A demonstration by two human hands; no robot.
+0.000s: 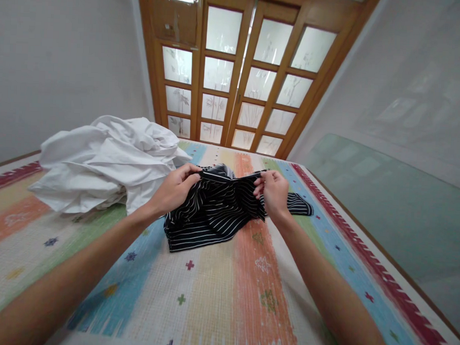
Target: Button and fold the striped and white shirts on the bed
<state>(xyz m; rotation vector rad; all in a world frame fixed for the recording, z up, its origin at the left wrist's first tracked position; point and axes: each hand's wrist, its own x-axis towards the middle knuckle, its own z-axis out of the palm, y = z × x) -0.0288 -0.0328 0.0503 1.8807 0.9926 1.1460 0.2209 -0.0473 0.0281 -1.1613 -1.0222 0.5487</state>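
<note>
A black garment with thin white stripes (216, 217), apparently a shirt, lies partly bunched on the patterned cover. My left hand (179, 186) pinches its upper edge at the left, thumb on top. At the right end of that same edge, my right hand (273, 191) has the cloth between thumb and fingers. The edge is raised and stretched between both hands, dipping slightly in the middle. Below it the striped cloth hangs in folds down to the cover. One striped part, like a sleeve, sticks out to the right beyond my right wrist.
A heap of white cloth (112, 162) lies left of my left hand. The multicoloured striped cover (209, 293) spreads under everything. Wooden doors with glass panes (234, 71) stand beyond the far edge. A pale green panel (385, 199) runs along the right side, against the wall.
</note>
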